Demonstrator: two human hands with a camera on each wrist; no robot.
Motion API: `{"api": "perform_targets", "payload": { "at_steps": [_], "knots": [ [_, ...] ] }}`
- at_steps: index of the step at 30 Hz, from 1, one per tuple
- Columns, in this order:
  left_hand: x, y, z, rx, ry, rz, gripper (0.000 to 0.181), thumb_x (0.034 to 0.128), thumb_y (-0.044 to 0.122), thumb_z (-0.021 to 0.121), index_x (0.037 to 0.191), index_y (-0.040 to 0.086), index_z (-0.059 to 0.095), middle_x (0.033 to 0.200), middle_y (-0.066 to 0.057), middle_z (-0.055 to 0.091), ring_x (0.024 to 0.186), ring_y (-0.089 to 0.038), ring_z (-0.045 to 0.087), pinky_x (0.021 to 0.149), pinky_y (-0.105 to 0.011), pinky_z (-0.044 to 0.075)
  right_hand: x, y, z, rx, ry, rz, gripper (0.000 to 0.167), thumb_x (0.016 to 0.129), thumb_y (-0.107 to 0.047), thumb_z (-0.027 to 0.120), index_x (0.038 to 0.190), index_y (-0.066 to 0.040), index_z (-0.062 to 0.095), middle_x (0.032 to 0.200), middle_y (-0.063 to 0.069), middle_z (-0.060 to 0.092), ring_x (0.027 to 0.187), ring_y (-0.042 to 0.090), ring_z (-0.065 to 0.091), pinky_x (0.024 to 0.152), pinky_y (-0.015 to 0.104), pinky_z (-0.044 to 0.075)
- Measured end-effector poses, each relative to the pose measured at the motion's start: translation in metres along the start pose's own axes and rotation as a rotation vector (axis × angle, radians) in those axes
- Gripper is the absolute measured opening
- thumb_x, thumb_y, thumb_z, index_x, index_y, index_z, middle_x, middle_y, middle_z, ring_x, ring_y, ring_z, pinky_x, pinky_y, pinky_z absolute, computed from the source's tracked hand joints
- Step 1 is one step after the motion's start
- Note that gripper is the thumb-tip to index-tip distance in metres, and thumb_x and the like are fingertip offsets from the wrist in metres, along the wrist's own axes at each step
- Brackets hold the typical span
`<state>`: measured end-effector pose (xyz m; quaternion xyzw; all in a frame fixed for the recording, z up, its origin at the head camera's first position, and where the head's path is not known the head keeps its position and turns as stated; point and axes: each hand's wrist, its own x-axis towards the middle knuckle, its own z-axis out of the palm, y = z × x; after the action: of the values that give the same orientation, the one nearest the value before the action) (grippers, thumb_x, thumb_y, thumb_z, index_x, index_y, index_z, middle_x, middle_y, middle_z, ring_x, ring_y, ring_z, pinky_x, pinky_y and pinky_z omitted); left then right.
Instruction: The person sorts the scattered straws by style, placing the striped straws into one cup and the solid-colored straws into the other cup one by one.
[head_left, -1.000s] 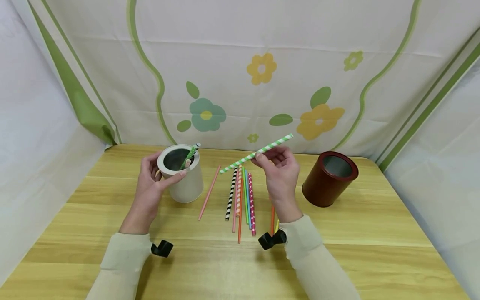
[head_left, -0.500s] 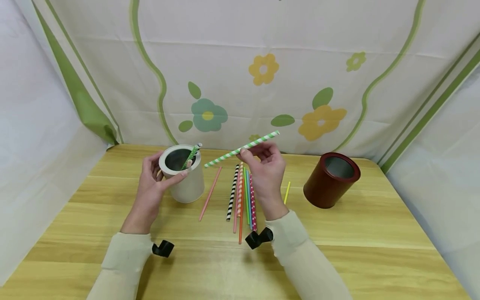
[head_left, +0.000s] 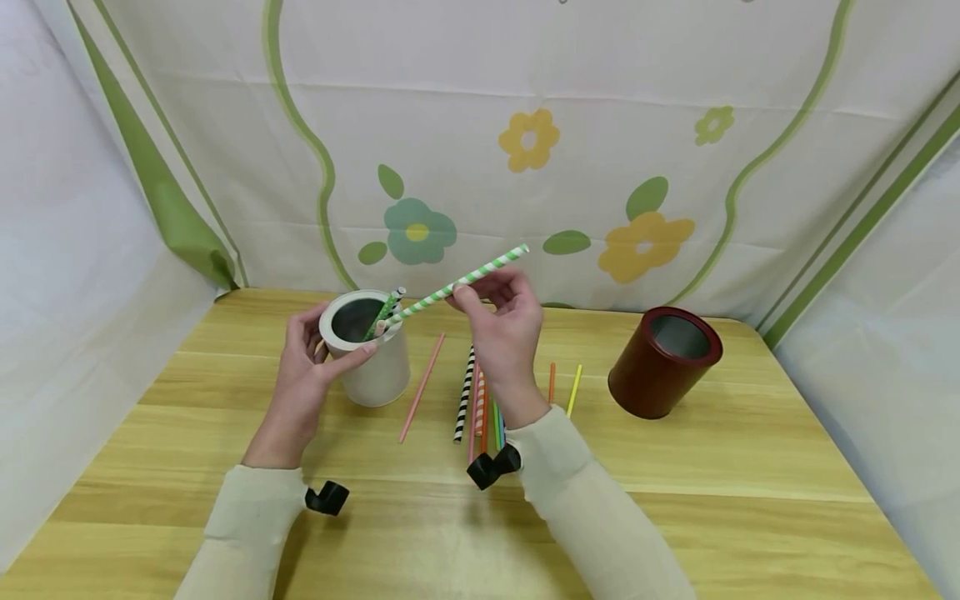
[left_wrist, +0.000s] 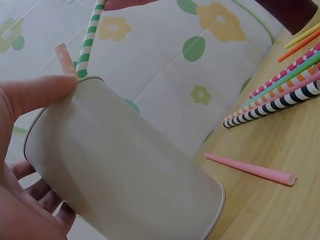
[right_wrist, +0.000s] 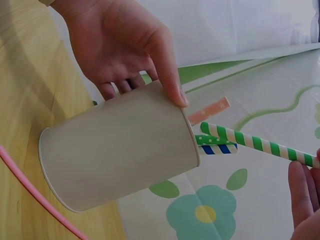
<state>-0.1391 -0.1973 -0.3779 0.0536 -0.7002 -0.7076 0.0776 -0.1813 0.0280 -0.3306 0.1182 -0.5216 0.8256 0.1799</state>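
My left hand (head_left: 296,379) holds a pale, off-white can (head_left: 373,377), thumb on the rim and fingers around the far side. My right hand (head_left: 508,333) pinches a green-and-white striped straw (head_left: 486,271) near its middle. That straw slants down to the left, with its low end at the can's mouth. Inside the can stand a pink straw with stars (right_wrist: 212,109), a green dotted straw (right_wrist: 206,139) and a blue-striped straw (right_wrist: 220,149), their ends poking above the rim. The can's bottom inside is hidden.
A pink straw (head_left: 422,387) lies right of the can. Beyond it are a black-and-white striped straw (head_left: 465,400) and several others, partly hidden under my right wrist. Orange (head_left: 552,383) and yellow (head_left: 574,390) straws lie further right, near a dark red can (head_left: 660,375). A flowered cloth (head_left: 465,167) hangs behind.
My right hand has moved left with the green-striped straw, bringing its low end from above the loose straws to the pale can's mouth. My left hand has stayed on the can.
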Motion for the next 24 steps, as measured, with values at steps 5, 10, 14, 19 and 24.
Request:
{"api": "perform_targets", "payload": {
  "at_steps": [5, 10, 14, 19, 24],
  "knots": [
    [-0.001, 0.0, 0.0, 0.0, -0.002, -0.003, 0.088, 0.0923, 0.009, 0.085, 0.161, 0.017, 0.031, 0.15, 0.008, 0.043, 0.152, -0.016, 0.035, 0.135, -0.046, 0.022, 0.001, 0.005, 0.007, -0.029, -0.015, 0.013, 0.024, 0.092, 0.011, 0.068, 0.101, -0.01, 0.062, 0.093, 0.003, 0.066, 0.085, 0.014, 0.068, 0.082, 0.035, 0.068],
    [-0.001, 0.0, 0.0, -0.005, -0.002, -0.004, 0.087, 0.0921, 0.008, 0.085, 0.16, 0.017, 0.031, 0.15, 0.008, 0.043, 0.151, -0.016, 0.035, 0.134, -0.047, 0.022, 0.0, 0.009, 0.012, -0.056, -0.044, 0.029, 0.015, 0.095, 0.007, 0.066, 0.1, -0.006, 0.063, 0.093, 0.002, 0.067, 0.087, 0.014, 0.071, 0.084, 0.036, 0.068],
    [-0.001, 0.0, 0.0, -0.007, 0.0, -0.002, 0.087, 0.0923, 0.007, 0.084, 0.161, 0.016, 0.031, 0.151, 0.007, 0.042, 0.152, -0.017, 0.035, 0.134, -0.048, 0.022, 0.0, 0.012, 0.014, -0.061, -0.073, 0.048, 0.014, 0.097, 0.006, 0.067, 0.102, -0.007, 0.063, 0.095, 0.003, 0.07, 0.09, 0.014, 0.074, 0.087, 0.037, 0.068],
    [0.0, -0.001, 0.0, -0.003, 0.002, 0.002, 0.088, 0.0921, 0.006, 0.084, 0.161, 0.016, 0.031, 0.152, 0.007, 0.042, 0.153, -0.018, 0.034, 0.135, -0.048, 0.02, 0.001, 0.016, 0.017, -0.071, -0.106, 0.04, 0.014, 0.097, 0.008, 0.068, 0.107, 0.0, 0.062, 0.096, 0.001, 0.072, 0.091, 0.013, 0.076, 0.091, 0.048, 0.067],
    [0.001, -0.002, 0.0, -0.001, 0.0, 0.016, 0.087, 0.0917, 0.007, 0.085, 0.16, 0.016, 0.032, 0.15, 0.008, 0.043, 0.151, -0.016, 0.035, 0.135, -0.047, 0.019, 0.001, 0.02, 0.02, -0.111, -0.134, 0.03, 0.02, 0.097, 0.006, 0.07, 0.116, 0.005, 0.063, 0.104, 0.017, 0.074, 0.096, 0.018, 0.076, 0.091, 0.043, 0.067]
  ]
}}
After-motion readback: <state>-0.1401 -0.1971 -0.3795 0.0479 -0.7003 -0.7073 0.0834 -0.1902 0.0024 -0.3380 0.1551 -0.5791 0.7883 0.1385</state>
